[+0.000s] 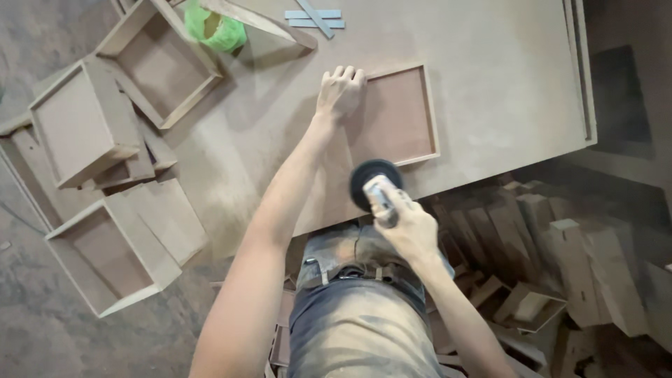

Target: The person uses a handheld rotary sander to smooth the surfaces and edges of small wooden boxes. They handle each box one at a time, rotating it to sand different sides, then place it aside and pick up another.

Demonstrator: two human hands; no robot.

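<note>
- Head view: left hand flat, fingers spread, pressing shallow tray on workbench.
- Right hand clamped on sander at tray's near edge; sanding prob. midway.
- Boxes piled at left, finish unclear.

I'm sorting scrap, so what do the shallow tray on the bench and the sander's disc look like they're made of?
Shallow tray: likely fibreboard, raw and unfinished; uniform matte brown with no visible grain, matching the workbench. Sander disc: black and round, perhaps rubber or foam; too small to tell.

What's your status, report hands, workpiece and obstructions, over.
Left hand pressing down on corner of shallow wooden tray. Right hand gripping disc sander at tray's near edge. Nothing blocking on the workbench.
</note>
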